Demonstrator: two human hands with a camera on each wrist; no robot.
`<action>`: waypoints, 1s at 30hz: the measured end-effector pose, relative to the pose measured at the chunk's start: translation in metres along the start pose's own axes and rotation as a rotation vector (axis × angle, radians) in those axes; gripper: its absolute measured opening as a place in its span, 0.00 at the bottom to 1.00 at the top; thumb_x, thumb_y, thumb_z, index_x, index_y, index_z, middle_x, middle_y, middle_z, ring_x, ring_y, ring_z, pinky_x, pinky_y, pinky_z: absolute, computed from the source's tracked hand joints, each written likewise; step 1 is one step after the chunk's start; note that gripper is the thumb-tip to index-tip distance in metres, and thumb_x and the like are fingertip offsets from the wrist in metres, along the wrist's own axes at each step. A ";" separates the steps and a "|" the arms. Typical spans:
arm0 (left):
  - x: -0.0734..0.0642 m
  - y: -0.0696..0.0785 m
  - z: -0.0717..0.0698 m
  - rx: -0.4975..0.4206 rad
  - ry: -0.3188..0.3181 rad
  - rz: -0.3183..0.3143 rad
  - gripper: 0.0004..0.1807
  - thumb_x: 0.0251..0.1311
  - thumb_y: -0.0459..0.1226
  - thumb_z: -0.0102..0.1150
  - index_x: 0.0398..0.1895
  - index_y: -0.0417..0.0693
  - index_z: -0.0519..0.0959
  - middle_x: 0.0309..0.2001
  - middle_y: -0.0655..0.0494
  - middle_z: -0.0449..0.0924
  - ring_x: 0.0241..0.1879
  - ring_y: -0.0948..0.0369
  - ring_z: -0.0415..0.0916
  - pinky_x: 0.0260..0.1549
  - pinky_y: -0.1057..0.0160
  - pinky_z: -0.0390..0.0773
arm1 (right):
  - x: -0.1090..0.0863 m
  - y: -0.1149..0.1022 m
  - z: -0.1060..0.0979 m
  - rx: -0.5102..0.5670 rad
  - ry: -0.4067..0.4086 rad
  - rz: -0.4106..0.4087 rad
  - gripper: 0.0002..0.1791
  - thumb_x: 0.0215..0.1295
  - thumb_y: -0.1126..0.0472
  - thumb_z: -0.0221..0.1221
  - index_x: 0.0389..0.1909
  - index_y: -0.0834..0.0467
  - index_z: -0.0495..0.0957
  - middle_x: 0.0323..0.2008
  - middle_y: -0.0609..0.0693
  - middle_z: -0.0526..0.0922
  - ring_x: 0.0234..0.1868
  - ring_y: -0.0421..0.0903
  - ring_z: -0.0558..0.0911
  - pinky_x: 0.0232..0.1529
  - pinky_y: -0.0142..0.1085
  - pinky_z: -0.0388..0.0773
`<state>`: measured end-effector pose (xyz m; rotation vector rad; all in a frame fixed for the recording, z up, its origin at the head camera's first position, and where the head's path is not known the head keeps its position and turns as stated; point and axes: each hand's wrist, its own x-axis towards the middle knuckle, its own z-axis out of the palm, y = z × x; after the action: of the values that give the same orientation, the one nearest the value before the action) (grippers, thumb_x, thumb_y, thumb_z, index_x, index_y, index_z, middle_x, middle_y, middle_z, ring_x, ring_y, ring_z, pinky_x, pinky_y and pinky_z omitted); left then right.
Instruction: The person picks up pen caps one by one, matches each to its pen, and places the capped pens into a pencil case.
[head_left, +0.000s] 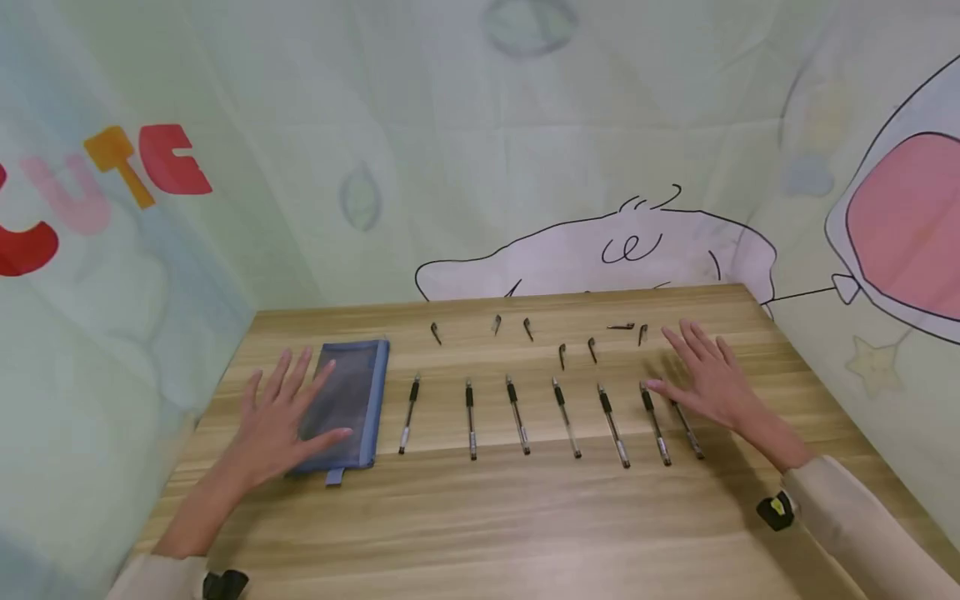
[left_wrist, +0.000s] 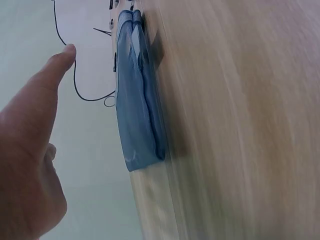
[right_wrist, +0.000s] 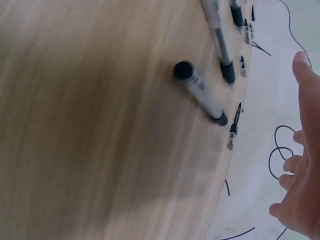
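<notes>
My left hand (head_left: 277, 425) spreads its fingers over the left side of a blue zippered mesh pencil pouch (head_left: 341, 400). In the left wrist view a gap shows between that hand and the pouch (left_wrist: 137, 100), which lies on the table. My right hand (head_left: 712, 383) hovers with straight, spread fingers above the rightmost gel pen (head_left: 688, 429), partly hiding it. Several uncapped gel pens (head_left: 517, 415) with black grips lie in a row, tips toward the far side. Beyond them lie several loose pen caps (head_left: 592, 350). Neither hand holds anything.
The wooden table (head_left: 510, 533) ends against a printed cloth backdrop (head_left: 285, 167) with cartoon drawings and letters. Both wrists carry a black strapped device (head_left: 776, 510). The row of pens stretches from the pouch to the right hand.
</notes>
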<state>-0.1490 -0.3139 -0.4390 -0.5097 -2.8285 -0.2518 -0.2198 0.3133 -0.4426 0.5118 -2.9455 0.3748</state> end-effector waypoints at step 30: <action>0.019 0.043 0.006 -0.548 -0.096 -0.118 0.53 0.60 0.49 0.71 0.82 0.48 0.51 0.77 0.36 0.60 0.75 0.33 0.56 0.65 0.25 0.59 | 0.032 -0.013 -0.007 0.380 -0.063 -0.058 0.43 0.68 0.51 0.66 0.77 0.64 0.59 0.77 0.70 0.56 0.76 0.74 0.56 0.69 0.74 0.53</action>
<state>-0.1517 -0.2671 -0.4338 -0.4650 -2.8655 -1.0673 -0.2444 0.2931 -0.4271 0.6589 -2.9170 0.9365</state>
